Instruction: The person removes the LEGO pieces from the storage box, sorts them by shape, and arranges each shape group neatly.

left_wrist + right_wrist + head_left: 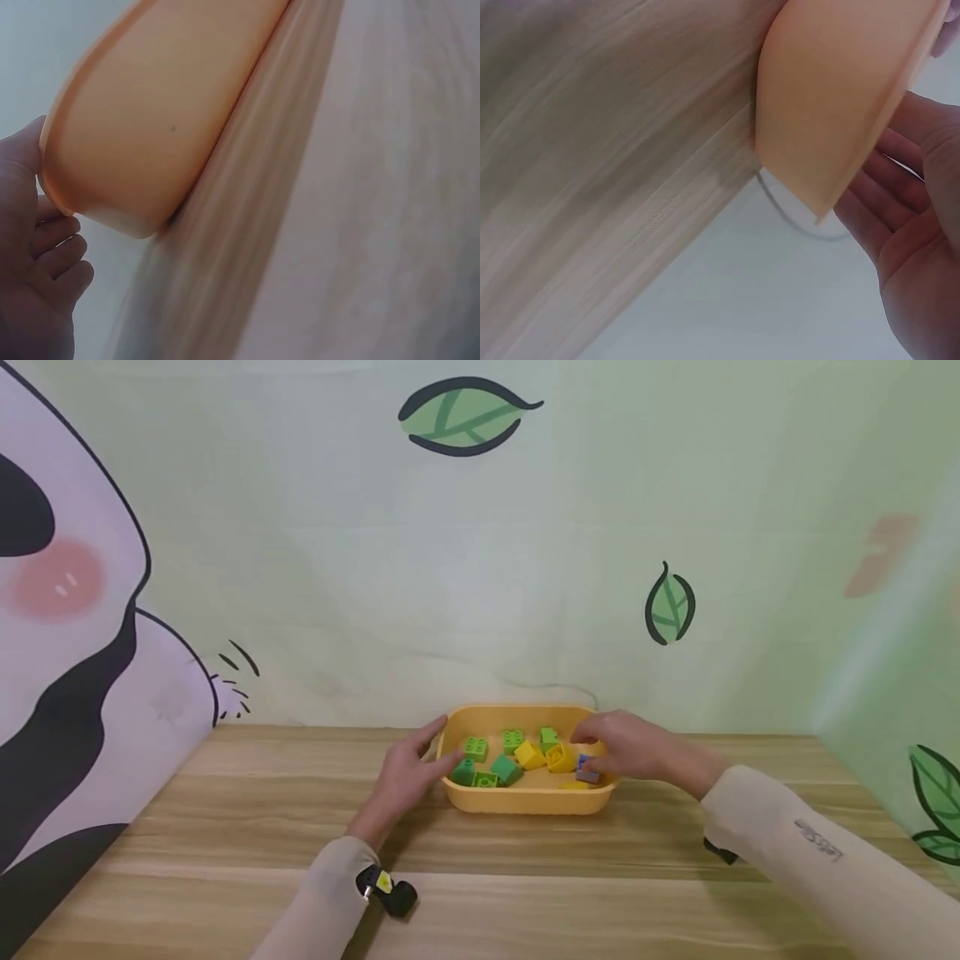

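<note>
A yellow-orange plastic basin [528, 802] sits on the wooden table with several toy building blocks inside. My left hand [405, 777] holds its left end, thumb over the rim and the other fingers along the outside wall. Over the right end, my right hand [637, 745] reaches in, with thumb and forefinger spread apart. The thumb overlaps a blue-purple block [587, 772]. Just left of it lie two yellow blocks [529, 755]. Light green blocks [513, 741] and darker green blocks [506, 769] fill the middle and left. Both wrist views show the basin's outer wall, its contents hidden.
Behind the table [285, 827] hangs a pale green backdrop [337, 568] printed with leaves and a panda figure. A thin cord [555, 686] runs along the backdrop behind the basin. Small black devices [397, 897] are strapped at the wrists over light sleeves.
</note>
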Motion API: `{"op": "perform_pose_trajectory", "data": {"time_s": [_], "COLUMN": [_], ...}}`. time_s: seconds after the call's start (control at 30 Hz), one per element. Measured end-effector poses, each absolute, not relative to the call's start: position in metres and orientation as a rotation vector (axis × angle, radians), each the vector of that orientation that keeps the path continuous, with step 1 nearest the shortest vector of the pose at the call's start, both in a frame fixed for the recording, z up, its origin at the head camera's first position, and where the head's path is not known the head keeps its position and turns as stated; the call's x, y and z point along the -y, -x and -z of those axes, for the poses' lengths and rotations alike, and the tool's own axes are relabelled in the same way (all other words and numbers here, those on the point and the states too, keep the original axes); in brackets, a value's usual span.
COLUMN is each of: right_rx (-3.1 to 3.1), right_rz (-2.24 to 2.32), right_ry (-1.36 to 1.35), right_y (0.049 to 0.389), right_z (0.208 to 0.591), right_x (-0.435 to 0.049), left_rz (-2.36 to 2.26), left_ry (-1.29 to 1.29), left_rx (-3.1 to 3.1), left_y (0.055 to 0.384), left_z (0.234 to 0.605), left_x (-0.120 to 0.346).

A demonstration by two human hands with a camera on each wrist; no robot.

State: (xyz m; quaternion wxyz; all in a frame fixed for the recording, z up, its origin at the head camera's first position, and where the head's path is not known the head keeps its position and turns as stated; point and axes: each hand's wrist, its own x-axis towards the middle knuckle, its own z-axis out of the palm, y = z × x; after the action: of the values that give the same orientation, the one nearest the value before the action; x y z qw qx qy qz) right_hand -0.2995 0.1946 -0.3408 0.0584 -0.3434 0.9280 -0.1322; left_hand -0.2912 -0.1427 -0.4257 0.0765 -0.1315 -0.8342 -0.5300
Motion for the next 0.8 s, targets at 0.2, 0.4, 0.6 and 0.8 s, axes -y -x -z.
{"op": "perform_pose_trajectory", "data": {"time_s": [0.2, 0.4, 0.6, 0.8], "right_rx": [-2.811, -2.81, -2.78, -2.762], "right_rz": [0.254, 0.129, 0.062, 0.069], "right_ry": [1.058, 1.093, 1.038, 0.998], "right_y": [0.309, 0.315, 0.318, 0.317], "right_z": [0.349, 0.353, 0.353, 0.354], "right_x": [-0.191, -0.188, -0.184, -0.179], "left_rz": [1.6, 1.628, 1.638, 1.651], "left_ry": [0.41, 0.413, 0.435, 0.406], "left_rx": [2.467, 2.466, 2.458, 2.456], "left_y": [0.292, 0.292, 0.294, 0.293], "left_z": [0.425, 0.424, 0.426, 0.428], "left_x": [0.142, 0.143, 0.142, 0.143]}}
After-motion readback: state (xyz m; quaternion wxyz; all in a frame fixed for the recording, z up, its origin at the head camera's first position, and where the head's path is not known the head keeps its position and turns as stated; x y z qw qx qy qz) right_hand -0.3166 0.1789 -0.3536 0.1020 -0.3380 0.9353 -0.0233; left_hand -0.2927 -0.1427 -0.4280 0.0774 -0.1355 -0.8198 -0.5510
